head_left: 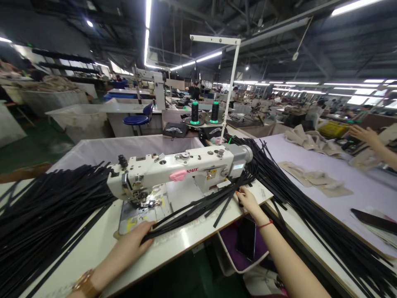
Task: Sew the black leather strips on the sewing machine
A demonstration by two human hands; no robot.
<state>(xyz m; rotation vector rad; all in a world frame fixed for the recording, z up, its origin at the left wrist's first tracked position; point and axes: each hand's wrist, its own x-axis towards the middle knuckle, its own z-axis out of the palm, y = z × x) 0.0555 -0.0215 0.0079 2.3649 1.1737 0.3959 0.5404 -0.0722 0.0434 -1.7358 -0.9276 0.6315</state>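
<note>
My left hand [136,240] is closed around the near ends of a bundle of narrow black straps [189,213], at the front of the sewing machine table. The bundle runs right across the white tabletop, in front of the white sewing machine [176,169]. At its other end my right hand [248,201] is closed at the straps' edge, by the table's right corner; its fingertips are partly hidden. A small orange spot shows at those fingertips. The needle area [149,203] is lit, to the upper right of my left hand.
More black straps [56,203] are heaped on the left, and a long pile [294,198] drapes on the right. A purple-lined drawer [229,244] holds a phone [247,239]. Beige pieces [316,178] lie on the right table, where another person's hand [366,134] reaches in.
</note>
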